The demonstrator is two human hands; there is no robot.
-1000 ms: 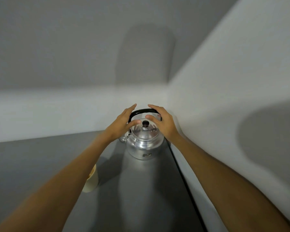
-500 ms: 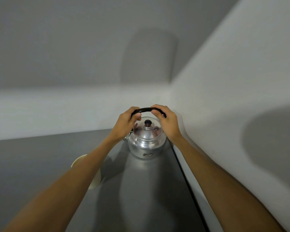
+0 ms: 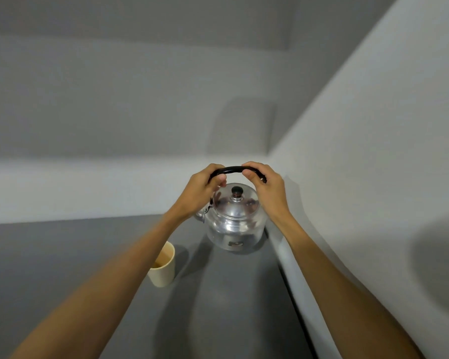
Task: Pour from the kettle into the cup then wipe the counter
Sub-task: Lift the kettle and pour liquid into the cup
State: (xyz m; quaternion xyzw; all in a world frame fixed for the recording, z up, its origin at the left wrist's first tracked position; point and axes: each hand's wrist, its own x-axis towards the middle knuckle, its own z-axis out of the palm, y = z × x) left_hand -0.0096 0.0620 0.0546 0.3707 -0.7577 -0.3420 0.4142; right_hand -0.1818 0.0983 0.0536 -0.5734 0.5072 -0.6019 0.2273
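A shiny metal kettle (image 3: 235, 224) with a black knob on its lid stands on the grey counter (image 3: 218, 307), close to the right wall. Its black arched handle (image 3: 232, 169) is upright. My left hand (image 3: 204, 189) is closed around the handle's left end and my right hand (image 3: 266, 185) around its right end. The spout points left, mostly hidden behind my left wrist. A cream paper cup (image 3: 163, 266) stands upright left of the kettle and nearer to me, partly covered by my left forearm.
A white wall (image 3: 373, 177) runs along the counter's right side, meeting a grey-and-white back wall (image 3: 88, 125) in the corner behind the kettle. Bare grey counter stretches to the left and toward me.
Both hands went from hovering open over the lid to closing on the black handle. The view shifted, so more of the cup shows beside my left forearm.
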